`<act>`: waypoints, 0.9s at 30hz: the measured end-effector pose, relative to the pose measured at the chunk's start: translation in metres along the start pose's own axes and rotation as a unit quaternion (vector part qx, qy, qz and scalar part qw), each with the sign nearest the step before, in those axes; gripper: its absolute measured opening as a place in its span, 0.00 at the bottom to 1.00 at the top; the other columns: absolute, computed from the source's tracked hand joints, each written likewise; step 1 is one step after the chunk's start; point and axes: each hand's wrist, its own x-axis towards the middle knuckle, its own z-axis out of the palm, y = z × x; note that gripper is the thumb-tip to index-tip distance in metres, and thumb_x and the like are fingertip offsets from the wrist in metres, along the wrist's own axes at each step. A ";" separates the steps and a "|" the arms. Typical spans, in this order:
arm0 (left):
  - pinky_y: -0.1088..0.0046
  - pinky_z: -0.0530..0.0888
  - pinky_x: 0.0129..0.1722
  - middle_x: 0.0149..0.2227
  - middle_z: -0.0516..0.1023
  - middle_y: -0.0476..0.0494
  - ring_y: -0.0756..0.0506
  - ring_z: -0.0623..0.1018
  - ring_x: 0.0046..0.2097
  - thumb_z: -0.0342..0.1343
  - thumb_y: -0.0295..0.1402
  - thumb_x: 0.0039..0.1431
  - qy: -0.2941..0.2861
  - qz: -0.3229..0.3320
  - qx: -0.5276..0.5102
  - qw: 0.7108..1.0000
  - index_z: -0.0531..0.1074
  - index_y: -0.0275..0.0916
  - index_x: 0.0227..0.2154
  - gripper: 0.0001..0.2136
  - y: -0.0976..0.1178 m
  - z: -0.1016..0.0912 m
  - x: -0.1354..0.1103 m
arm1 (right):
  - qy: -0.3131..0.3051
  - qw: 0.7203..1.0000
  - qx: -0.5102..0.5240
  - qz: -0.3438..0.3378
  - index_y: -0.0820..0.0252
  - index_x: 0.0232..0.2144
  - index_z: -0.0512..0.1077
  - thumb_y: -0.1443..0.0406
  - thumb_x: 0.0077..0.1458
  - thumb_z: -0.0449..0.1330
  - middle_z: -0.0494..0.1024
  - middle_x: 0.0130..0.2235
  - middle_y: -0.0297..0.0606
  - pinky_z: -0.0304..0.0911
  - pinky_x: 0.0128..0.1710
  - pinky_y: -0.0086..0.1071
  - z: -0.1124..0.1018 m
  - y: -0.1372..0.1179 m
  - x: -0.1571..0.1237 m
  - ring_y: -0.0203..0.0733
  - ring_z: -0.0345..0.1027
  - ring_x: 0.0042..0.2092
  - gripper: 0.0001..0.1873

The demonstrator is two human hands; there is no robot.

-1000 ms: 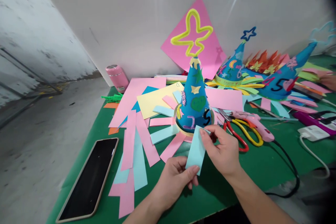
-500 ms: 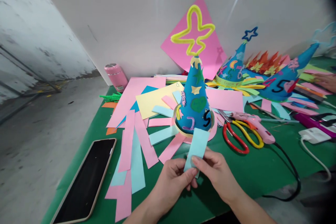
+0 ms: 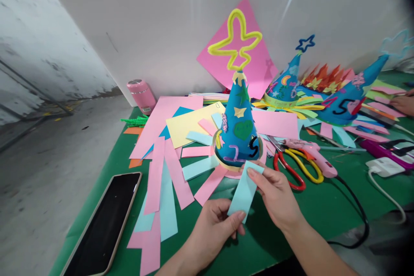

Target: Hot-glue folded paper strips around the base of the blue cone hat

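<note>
One smartphone (image 3: 105,220), dark screen up, at left on the green tabletop (image 3: 186,233). Pink flask (image 3: 141,97) stands farther back, green pipe cleaners (image 3: 135,120) just in front of it. Next, loose pink strips (image 3: 154,174) and blue strips (image 3: 168,207), overlapping. Left hand (image 3: 213,230) pinches the lower end of a light-blue paper strip (image 3: 244,192), thumb on top. Behind — decorated blue cone hat (image 3: 237,116), upright, paper strips fanned around its base, yellow outline shape (image 3: 252,35) on its tip. Right hand (image 3: 278,194) pinches the upper end of the same strip, held slanted in front of the hat. Then red-and-yellow-handled scissors (image 3: 280,152), pink glue gun (image 3: 323,159) beside them. Two more blue cone hats (image 3: 286,84) farther back; at far right edge, part of a co-worker's hand (image 3: 404,104) — grip can't tell.
</note>
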 end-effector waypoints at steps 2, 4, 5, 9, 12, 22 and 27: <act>0.79 0.60 0.21 0.18 0.71 0.46 0.54 0.64 0.19 0.54 0.44 0.50 -0.005 0.004 0.007 1.000 0.67 0.33 0.19 0.17 0.000 0.000 0.000 | 0.009 1.000 0.000 -0.020 0.56 0.29 0.76 0.64 0.50 0.59 0.69 0.33 0.34 0.56 0.28 0.26 0.000 0.000 0.002 0.32 0.60 0.31 0.05; 0.79 0.60 0.21 0.18 0.71 0.46 0.54 0.63 0.19 0.53 0.44 0.51 -0.010 0.008 0.015 1.000 0.67 0.33 0.18 0.17 0.000 -0.001 -0.001 | 0.019 0.999 -0.007 -0.042 0.55 0.29 0.77 0.65 0.50 0.60 0.69 0.34 0.34 0.57 0.29 0.26 -0.001 0.000 0.004 0.33 0.60 0.33 0.05; 0.79 0.60 0.21 0.17 0.70 0.47 0.54 0.63 0.19 0.53 0.44 0.51 -0.008 0.009 0.019 1.000 0.66 0.34 0.18 0.17 0.000 -0.001 -0.001 | 0.024 0.998 -0.010 -0.049 0.55 0.29 0.77 0.65 0.50 0.60 0.69 0.34 0.34 0.57 0.29 0.26 -0.001 0.001 0.004 0.33 0.60 0.34 0.05; 0.79 0.58 0.19 0.15 0.66 0.50 0.54 0.62 0.18 0.53 0.44 0.49 0.005 0.008 0.020 1.000 0.64 0.35 0.17 0.17 0.002 0.000 -0.003 | 0.040 0.998 -0.008 -0.054 0.53 0.28 0.77 0.65 0.50 0.60 0.68 0.34 0.33 0.56 0.28 0.26 -0.001 0.003 0.004 0.33 0.60 0.34 0.05; 0.79 0.58 0.20 0.15 0.66 0.50 0.54 0.63 0.19 0.55 0.44 0.47 0.004 -0.002 0.008 1.000 0.64 0.35 0.17 0.16 0.002 0.002 -0.003 | 0.045 0.997 -0.009 -0.055 0.53 0.28 0.76 0.65 0.50 0.60 0.68 0.35 0.32 0.56 0.29 0.26 -0.002 0.005 0.002 0.33 0.60 0.34 0.05; 0.79 0.60 0.21 0.18 0.68 0.48 0.54 0.64 0.20 0.58 0.42 0.45 -0.035 -0.016 -0.037 0.999 0.70 0.32 0.20 0.15 0.000 0.005 -0.004 | 0.048 0.997 -0.021 -0.061 0.51 0.30 0.77 0.65 0.50 0.60 0.69 0.36 0.33 0.58 0.27 0.25 -0.007 0.006 -0.001 0.33 0.61 0.32 0.06; 0.78 0.60 0.23 0.19 0.69 0.45 0.54 0.65 0.20 0.47 0.44 0.56 -0.093 0.032 0.006 0.995 0.76 0.30 0.24 0.22 0.006 0.001 -0.006 | 0.035 0.998 -0.021 -0.052 0.49 0.30 0.76 0.65 0.50 0.59 0.69 0.34 0.33 0.58 0.26 0.25 -0.013 0.007 -0.002 0.32 0.60 0.30 0.06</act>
